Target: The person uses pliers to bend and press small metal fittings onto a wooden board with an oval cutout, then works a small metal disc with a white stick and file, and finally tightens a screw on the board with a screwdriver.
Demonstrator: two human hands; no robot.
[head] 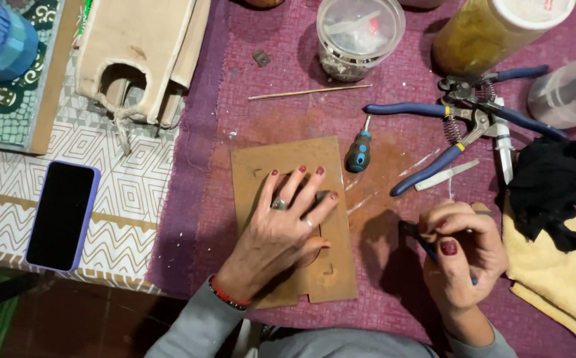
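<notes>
The person's left hand (281, 229) lies flat on a thin brown board (292, 219), fingers (308, 189) spread wide and pressing down, which looks meant to keep the board from sliding on the cloth. The board sits near the person, in the middle of the purple cloth (394, 152) that covers the table; it is a flat, matte panel like pressed fibreboard, with small slots cut into it and a rounded cut-out partly hidden under the palm.

The right hand (463, 255), just right of the board, has its fingers curled tight around a slim dark tool (415, 233) held like a pen, its tip pointing left toward the board's right edge (what kind of tool it is cannot be told).

Farther off lie a stubby blue-handled screwdriver (359, 151), a thin wooden stick (309, 92), and blue-handled pliers (457, 122) with a visible spring. A clear plastic tub (359, 36) with small bits inside stands at the far edge, beside a tall yellowish container (483, 33). At the right are a crumpled black rag (550, 189) and a soft yellow cloth (556, 285) beneath it.

On the left, a phone (61, 215) with a dark screen rests on a white patterned cover, and a pale wooden birdhouse piece (138, 56) with a round hole lies beyond it.
</notes>
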